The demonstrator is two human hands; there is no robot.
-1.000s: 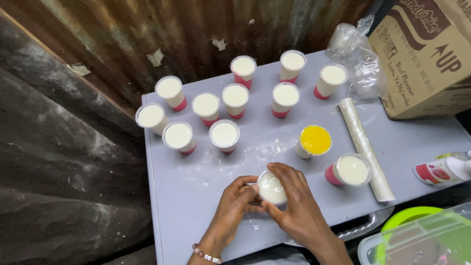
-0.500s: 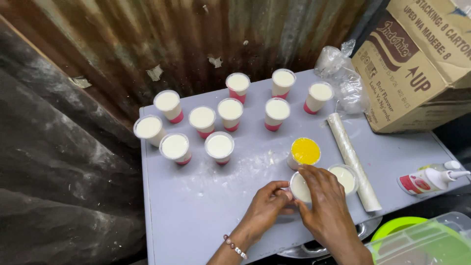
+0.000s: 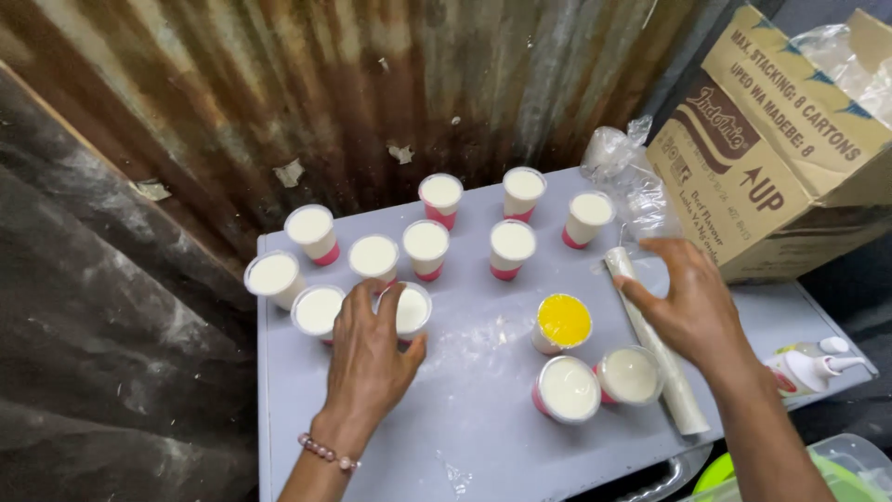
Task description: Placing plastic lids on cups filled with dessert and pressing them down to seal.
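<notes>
Several clear cups with pink bases, filled with white liquid, stand on a grey table [image 3: 483,446]. My left hand [image 3: 367,358] reaches into the left cluster and wraps around one white-filled cup [image 3: 412,311], fingers over its rim and thumb at its side. My right hand [image 3: 692,302] hovers with spread fingers over the upper end of a roll of clear film [image 3: 676,395] and holds nothing. Between my hands stand a yellow-filled cup [image 3: 563,322] and two white-filled cups [image 3: 569,389] [image 3: 630,374].
A rusty corrugated wall [image 3: 372,93] backs the table. A large cardboard box [image 3: 780,177] sits at the right, with crumpled clear bags [image 3: 618,153] beside it. A white squeeze bottle [image 3: 808,367] lies at the right edge. A green-lidded container [image 3: 836,474] shows at bottom right.
Both hands have let go of the cup they held at the table's front; it now stands beside another. My left hand moved left to a clustered cup, my right hand moved right over the roll.
</notes>
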